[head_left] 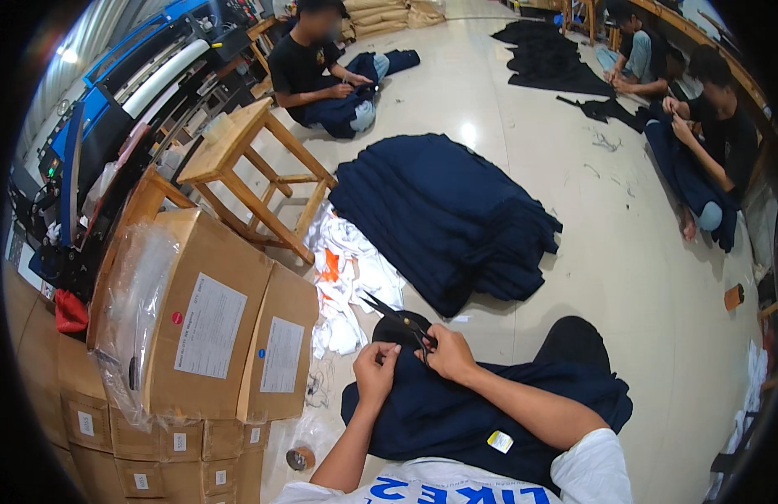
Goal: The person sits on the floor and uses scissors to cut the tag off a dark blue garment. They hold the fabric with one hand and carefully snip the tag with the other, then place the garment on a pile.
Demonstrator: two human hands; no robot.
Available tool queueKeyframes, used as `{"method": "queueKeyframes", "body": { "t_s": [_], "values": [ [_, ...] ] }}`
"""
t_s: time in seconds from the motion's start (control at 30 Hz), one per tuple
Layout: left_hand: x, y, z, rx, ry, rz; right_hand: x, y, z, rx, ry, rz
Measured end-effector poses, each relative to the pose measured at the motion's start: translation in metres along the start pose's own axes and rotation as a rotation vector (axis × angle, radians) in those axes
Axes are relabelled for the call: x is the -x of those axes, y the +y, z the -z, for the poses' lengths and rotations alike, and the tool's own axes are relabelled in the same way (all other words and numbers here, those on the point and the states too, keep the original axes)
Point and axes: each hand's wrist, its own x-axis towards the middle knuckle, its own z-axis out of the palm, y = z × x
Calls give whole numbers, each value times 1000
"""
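My right hand point(449, 354) is closed round the handles of black scissors point(392, 312), whose blades stand apart and point up and to the left. Just left of it, my left hand point(376, 370) is closed in a pinch at the edge of the dark navy garment point(481, 401). What its fingertips hold is too small to make out. The garment lies spread over my lap and legs, with a small yellow-and-white label point(500, 442) on it near my waist.
A large navy cloth pile point(444, 214) lies ahead, beside white and orange scraps point(355, 260). Cardboard boxes point(166, 323) and a wooden stool point(225, 160) stand left. A brown cup-like thing point(300, 458) is beside me. One person point(309, 76) sits far left, two people sit right, handling dark cloth.
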Motion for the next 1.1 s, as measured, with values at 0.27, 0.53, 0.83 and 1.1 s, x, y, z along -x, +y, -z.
{"method": "queueKeyframes", "body": {
  "t_s": [0.27, 0.53, 0.83, 1.1],
  "values": [
    [-3, -9, 2, 16, -22, 160, 1, -3, 2, -28, 5, 5],
    [-10, -26, 7, 392, -116, 351, -3, 9, 0, 34, 38, 45],
    [-11, -10, 16, 593, -166, 429, 1, -10, 11, -15, -7, -16],
    [-20, -13, 21, 625, -155, 381, 3, -31, 20, -63, -54, -31]
  ]
}}
